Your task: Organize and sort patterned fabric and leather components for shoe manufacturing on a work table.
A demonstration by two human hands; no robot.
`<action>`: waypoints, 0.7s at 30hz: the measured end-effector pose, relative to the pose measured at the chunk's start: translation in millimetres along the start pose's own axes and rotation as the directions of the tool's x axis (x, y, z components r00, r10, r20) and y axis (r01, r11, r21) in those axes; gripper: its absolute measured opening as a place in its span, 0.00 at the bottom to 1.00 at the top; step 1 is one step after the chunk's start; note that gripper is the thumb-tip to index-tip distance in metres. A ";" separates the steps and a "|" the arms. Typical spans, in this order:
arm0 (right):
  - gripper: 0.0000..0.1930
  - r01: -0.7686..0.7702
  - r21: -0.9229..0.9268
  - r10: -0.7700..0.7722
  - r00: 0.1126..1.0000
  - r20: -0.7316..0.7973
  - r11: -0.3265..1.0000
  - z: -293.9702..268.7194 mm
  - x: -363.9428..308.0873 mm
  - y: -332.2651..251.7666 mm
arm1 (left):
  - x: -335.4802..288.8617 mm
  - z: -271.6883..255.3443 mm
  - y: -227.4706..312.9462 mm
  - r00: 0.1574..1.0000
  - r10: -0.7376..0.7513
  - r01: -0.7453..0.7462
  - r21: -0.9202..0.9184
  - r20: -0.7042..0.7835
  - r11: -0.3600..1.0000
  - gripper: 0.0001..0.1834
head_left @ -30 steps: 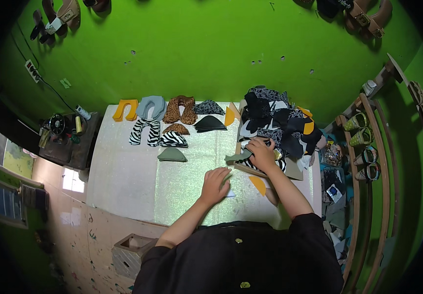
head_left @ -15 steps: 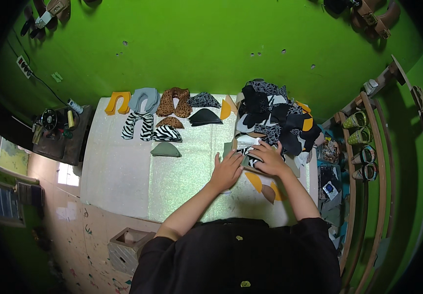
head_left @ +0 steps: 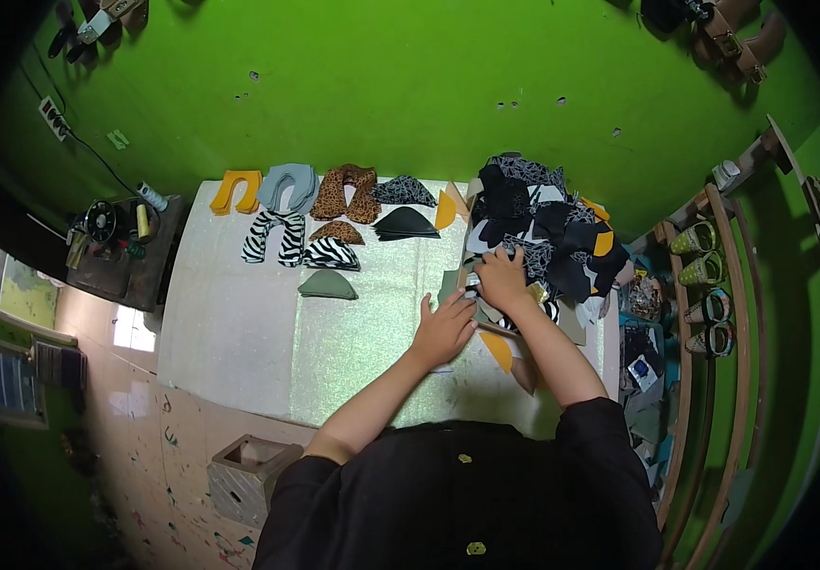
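Observation:
My left hand [head_left: 445, 331] rests with spread fingers at the near left corner of a shallow box [head_left: 505, 329], holding nothing. Over the box, my right hand [head_left: 502, 277] reaches into a heap of cut material pieces [head_left: 562, 233], mostly black, some patterned or yellow. Its fingers are bent down among the pieces, and what lies under them is hidden. Beside the box's near side lie a yellow half-round piece [head_left: 496, 351] and a brown piece [head_left: 523, 374]. A green piece [head_left: 449, 285] sticks out at the box's left side.
Sorted stacks stand along the table's [head_left: 229, 332] far left: yellow [head_left: 225, 192], grey [head_left: 302, 182], leopard-print [head_left: 360, 201], zebra-print [head_left: 289, 237], black [head_left: 406, 223] and green [head_left: 327, 284]. Sandals sit on a wooden rack [head_left: 733, 380] at right. A grey box-shaped block [head_left: 239, 484] stands low left.
My right hand has moved away from me and slightly left, deeper over the heap. My left hand stays near the box's corner. The view has shifted slightly.

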State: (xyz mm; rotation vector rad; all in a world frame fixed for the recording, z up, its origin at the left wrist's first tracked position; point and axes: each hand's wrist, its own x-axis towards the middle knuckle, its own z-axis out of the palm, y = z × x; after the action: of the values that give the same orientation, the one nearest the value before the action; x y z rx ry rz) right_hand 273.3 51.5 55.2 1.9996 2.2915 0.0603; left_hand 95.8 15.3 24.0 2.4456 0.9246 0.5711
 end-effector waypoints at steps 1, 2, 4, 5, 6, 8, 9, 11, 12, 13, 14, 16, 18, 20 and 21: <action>0.15 -0.018 0.100 0.019 1.000 -0.004 0.995 4.7 -1.9 3.8 | -0.9 1.8 0.1 1.000 0.001 -0.001 -0.001 -0.002 1.000 0.18; 0.13 -0.029 0.199 0.031 0.999 -0.007 0.979 8.1 -3.3 7.2 | -2.1 3.2 -0.8 1.000 0.002 -0.002 0.010 -0.011 1.000 0.19; 0.10 -0.009 0.316 0.032 0.997 -0.069 0.949 -0.4 -12.6 17.4 | -4.6 4.6 -2.7 1.000 -0.006 0.006 0.018 -0.022 1.000 0.19; 0.10 -0.080 0.487 0.149 0.983 -0.104 0.870 -6.3 -17.7 23.3 | -4.9 4.7 -1.9 1.000 -0.004 0.005 0.027 -0.025 1.000 0.21; 0.11 -0.135 0.643 0.270 0.956 -0.116 0.754 -8.6 -22.1 29.7 | -5.4 5.0 -1.2 1.000 -0.002 0.003 0.035 -0.027 0.999 0.22; 0.15 -0.184 0.762 0.437 0.888 -0.142 0.621 -6.5 -29.7 45.1 | -5.7 4.0 0.1 1.000 -0.014 0.015 0.037 -0.023 0.999 0.24; 0.15 -0.203 0.786 0.526 0.832 -0.177 0.584 -6.1 -35.0 48.4 | -5.0 3.2 0.7 1.000 -0.024 0.025 0.045 -0.020 0.999 0.26; 0.14 -0.145 0.779 0.554 0.782 -0.288 0.610 -3.1 -45.8 51.4 | -5.3 2.1 1.0 1.000 -0.021 0.022 0.050 -0.015 0.998 0.26; 0.14 -0.082 0.766 0.567 0.722 -0.395 0.638 -0.6 -51.7 53.0 | -5.2 1.1 1.3 1.000 -0.025 0.026 0.061 -0.014 0.998 0.27; 0.14 -0.139 0.796 0.597 0.739 -0.313 0.589 4.8 -58.2 58.2 | -4.0 0.5 2.0 1.000 -0.019 0.019 0.062 -0.005 0.998 0.27; 0.14 -0.145 0.798 0.604 0.734 -0.310 0.585 10.0 -63.8 59.1 | -3.2 -1.1 3.5 1.000 -0.013 0.012 0.061 0.002 0.998 0.27; 0.14 -0.237 0.706 0.624 0.695 -0.357 0.668 20.0 -75.0 60.3 | -0.6 -4.1 7.0 0.999 0.005 -0.008 0.069 0.036 0.998 0.29; 0.12 -0.271 0.724 0.650 0.695 -0.309 0.634 9.7 -82.7 49.3 | -0.5 -4.8 6.5 1.000 0.001 -0.002 0.045 0.017 0.999 0.29; 0.11 -0.207 0.633 0.487 0.817 -0.307 0.746 1.9 -91.9 43.9 | 3.2 -5.0 7.9 1.000 0.004 -0.004 0.019 -0.003 1.000 0.30; 0.13 -0.164 0.647 0.428 0.861 -0.274 0.744 -2.7 -95.5 40.9 | 7.0 -4.9 9.2 0.998 -0.015 0.015 0.004 -0.058 1.000 0.30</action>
State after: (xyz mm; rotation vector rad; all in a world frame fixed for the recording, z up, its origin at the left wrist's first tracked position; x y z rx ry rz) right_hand 326.0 -37.3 66.5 2.9384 2.3883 -0.3099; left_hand 102.7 15.3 34.5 2.4356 0.9677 0.6389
